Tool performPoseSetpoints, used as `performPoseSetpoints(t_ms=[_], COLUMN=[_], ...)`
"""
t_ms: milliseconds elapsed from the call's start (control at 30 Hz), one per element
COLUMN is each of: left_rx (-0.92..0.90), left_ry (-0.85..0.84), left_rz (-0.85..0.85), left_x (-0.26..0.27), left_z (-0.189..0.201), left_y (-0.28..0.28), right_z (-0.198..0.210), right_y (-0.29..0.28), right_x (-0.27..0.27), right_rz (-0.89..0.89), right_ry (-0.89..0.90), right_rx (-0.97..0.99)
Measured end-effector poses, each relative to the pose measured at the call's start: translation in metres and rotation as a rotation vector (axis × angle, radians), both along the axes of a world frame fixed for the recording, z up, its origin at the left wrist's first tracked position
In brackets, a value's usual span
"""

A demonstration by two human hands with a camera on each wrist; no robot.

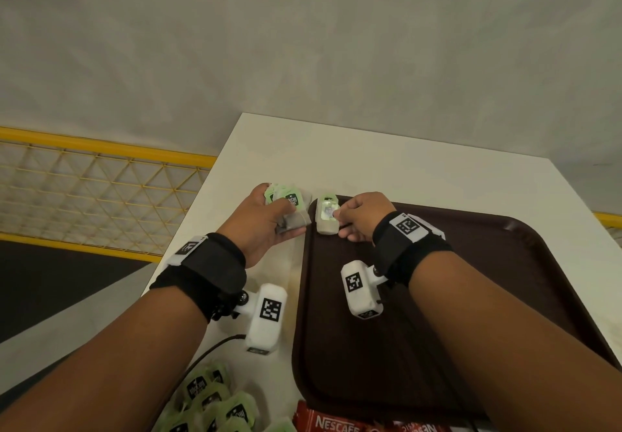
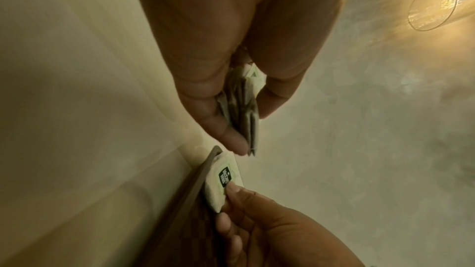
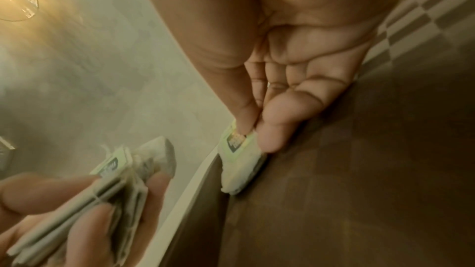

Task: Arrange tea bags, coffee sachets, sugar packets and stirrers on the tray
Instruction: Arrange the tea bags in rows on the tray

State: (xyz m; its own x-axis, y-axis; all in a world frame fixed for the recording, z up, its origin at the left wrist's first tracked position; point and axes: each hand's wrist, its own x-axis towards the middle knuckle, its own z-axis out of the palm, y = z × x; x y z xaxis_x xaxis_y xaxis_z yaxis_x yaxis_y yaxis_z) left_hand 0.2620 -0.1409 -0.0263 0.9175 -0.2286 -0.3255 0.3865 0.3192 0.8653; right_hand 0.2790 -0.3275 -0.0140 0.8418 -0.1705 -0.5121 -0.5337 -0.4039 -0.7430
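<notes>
A dark brown tray [image 1: 471, 297] lies on the white table. My left hand [image 1: 266, 223] grips a stack of several tea bags [image 1: 292, 211] just left of the tray's far left corner; the same stack [image 2: 246, 113] shows edge-on between thumb and fingers. My right hand [image 1: 360, 216] pinches one tea bag [image 1: 327, 216] with a green tag, set down in the tray's far left corner. That bag [image 3: 240, 161] lies against the tray rim under my fingertips [image 3: 270, 137]. In the left wrist view the tea bag [image 2: 223, 182] sits against the tray's edge.
A loose pile of green-tagged tea bags [image 1: 215, 404] lies on the table near me, left of the tray. Red Nescafe sachets [image 1: 340, 423] lie at the tray's near edge. A yellow mesh railing [image 1: 101, 192] runs beyond the table's left side. A clear glass [image 2: 434, 5] stands nearby.
</notes>
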Motion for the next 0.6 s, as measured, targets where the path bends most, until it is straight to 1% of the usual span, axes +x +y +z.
performPoseSetpoints(t_ms=[133,267,300,367,433,500,567,600], left_rx=[0.011,0.046,0.052,0.060,0.078,0.112,0.160,0.181], left_ry=[-0.004,-0.007,-0.010,-0.029,-0.056,-0.094,-0.139,-0.153], left_rz=[-0.002,-0.004,-0.003,0.004,0.014,0.011,-0.019,-0.039], left_x=[0.000,-0.001,-0.002,-0.002,-0.003,-0.003,-0.004,-0.004], left_z=[-0.002,-0.005,-0.006,-0.006,-0.006,-0.006,-0.005,-0.005], left_y=[0.000,0.000,0.000,-0.001,-0.002,-0.004,-0.006,-0.006], right_z=[-0.002,-0.004,-0.004,-0.002,0.002,0.006,0.004,0.002], right_y=[0.007,0.008,0.007,0.005,0.007,0.011,0.013,0.012], right_x=[0.002,0.004,0.004,0.001,-0.004,-0.010,-0.012,-0.013], right_rz=[-0.008,0.006,0.025,0.056,0.094,0.174,0.231,0.228], right_ry=[-0.013,-0.020,-0.051,-0.190,-0.314,-0.319,-0.301,-0.302], right_rx=[-0.016,-0.093,-0.128,-0.168,-0.074,0.037,0.069,0.084])
